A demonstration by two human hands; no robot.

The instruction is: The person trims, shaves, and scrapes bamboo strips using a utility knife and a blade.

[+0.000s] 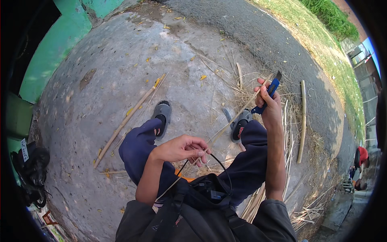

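Observation:
A long, thin bamboo strip (233, 119) runs slantwise between my two hands, over my lap. My left hand (182, 149) pinches it between thumb and fingers, and its lower end trails down past my left forearm. Higher up on the right, my right hand (271, 103) grips a blue utility knife (273, 86) with its dark blade out and pointing up. The same hand holds the strip's upper end between thumb and fingertips, close beside the knife. A black cable (221, 163) loops near my left fingers from an open black bag (209, 189) at my waist.
A bamboo pole (127, 118) lies on the concrete at left, a shorter bamboo piece (303, 121) at right. Split strips (288, 141) and shavings lie beside my right leg. A flat blade-like piece (227, 114) rests by my right sandal (240, 128). A motorcycle (35, 171) stands far left.

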